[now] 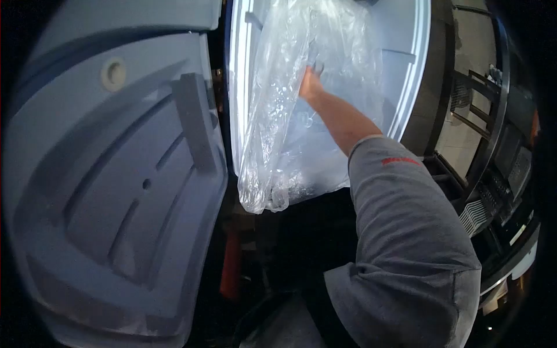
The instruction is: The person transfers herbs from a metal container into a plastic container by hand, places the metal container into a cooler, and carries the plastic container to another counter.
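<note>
A large clear plastic bag (342, 52) lies crumpled inside a light-coloured bin (400, 75) with bright inner edges. Its folds gather at the left, and its near end hangs over the bin's front. My right hand (310, 84) reaches from the lower right into the middle of the plastic, touching a fold. The fingertips are partly hidden by film and glare, so their grip is unclear. My left hand is out of view.
A big grey-blue moulded plastic lid (133, 174) with grooves stands close on the left. At right are dark shelving (490, 116) and a tiled floor (470, 40). Below the bin, a red object (231, 264) shows in the dark.
</note>
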Tool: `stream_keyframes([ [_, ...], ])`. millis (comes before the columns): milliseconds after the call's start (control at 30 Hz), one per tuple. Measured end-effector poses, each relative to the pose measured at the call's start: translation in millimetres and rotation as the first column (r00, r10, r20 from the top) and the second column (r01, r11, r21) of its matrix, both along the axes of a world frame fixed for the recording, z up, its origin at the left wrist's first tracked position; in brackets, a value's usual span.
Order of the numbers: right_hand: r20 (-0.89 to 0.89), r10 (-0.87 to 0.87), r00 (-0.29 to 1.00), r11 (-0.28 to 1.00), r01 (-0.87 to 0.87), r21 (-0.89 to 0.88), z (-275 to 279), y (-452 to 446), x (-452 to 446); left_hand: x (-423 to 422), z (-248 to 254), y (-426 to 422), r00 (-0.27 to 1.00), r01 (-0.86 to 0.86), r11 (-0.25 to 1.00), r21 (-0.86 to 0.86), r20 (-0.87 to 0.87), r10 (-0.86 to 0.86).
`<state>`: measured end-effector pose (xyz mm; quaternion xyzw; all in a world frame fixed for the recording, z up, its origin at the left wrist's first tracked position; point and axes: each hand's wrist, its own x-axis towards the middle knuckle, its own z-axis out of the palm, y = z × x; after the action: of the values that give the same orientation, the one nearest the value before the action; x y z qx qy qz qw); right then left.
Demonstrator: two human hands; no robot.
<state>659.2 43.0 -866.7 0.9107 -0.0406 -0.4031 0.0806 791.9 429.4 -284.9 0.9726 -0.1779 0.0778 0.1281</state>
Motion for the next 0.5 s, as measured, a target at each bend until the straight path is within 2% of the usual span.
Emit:
stream_keyframes([
  [33, 0.07, -0.121, 0.99, 0.984, 0.129, -0.125, -26, 33, -5, 1, 1, -1, 1.0, 0.0, 1.0, 0.009, 0.007, 0.0],
  [100, 0.152, -0.221, 0.963, 0.941, 0.252, -0.225, -32, 64, -16, 3, 6, -2, 1.0, -0.005, 1.0, 0.019, 0.022, 0.005],
  [167, 0.208, -0.187, 0.96, 0.977, 0.161, 0.137, -9, 50, -30, 4, 12, -2, 0.999, -0.003, 1.0, 0.012, 0.042, 0.003],
  [233, 0.139, -0.259, 0.956, 0.953, 0.228, 0.201, 48, 46, -34, 4, 17, -1, 0.998, -0.002, 1.0, -0.007, 0.06, 0.003],
  [300, 0.192, -0.512, 0.838, 0.855, 0.474, 0.212, 63, 68, -41, 3, 23, 0, 0.997, 0.003, 1.0, -0.022, 0.078, -0.001],
  [333, 0.204, -0.507, 0.837, 0.858, 0.469, 0.208, 74, 72, -47, 3, 25, 1, 0.996, 0.008, 1.0, -0.027, 0.086, -0.006],
  [400, 0.305, -0.271, 0.913, 0.938, 0.18, 0.295, 132, 67, -41, 4, 31, 5, 0.995, 0.019, 0.999, -0.049, 0.096, -0.014],
  [433, 0.313, -0.268, 0.911, 0.939, 0.176, 0.295, 143, 67, -37, 0, 35, 9, 0.994, 0.028, 0.998, -0.056, 0.104, -0.022],
  [500, 0.472, -0.257, 0.844, 0.933, 0.09, 0.347, 162, 68, -29, -2, 40, 6, 0.993, 0.043, 0.996, -0.072, 0.116, -0.035],
])
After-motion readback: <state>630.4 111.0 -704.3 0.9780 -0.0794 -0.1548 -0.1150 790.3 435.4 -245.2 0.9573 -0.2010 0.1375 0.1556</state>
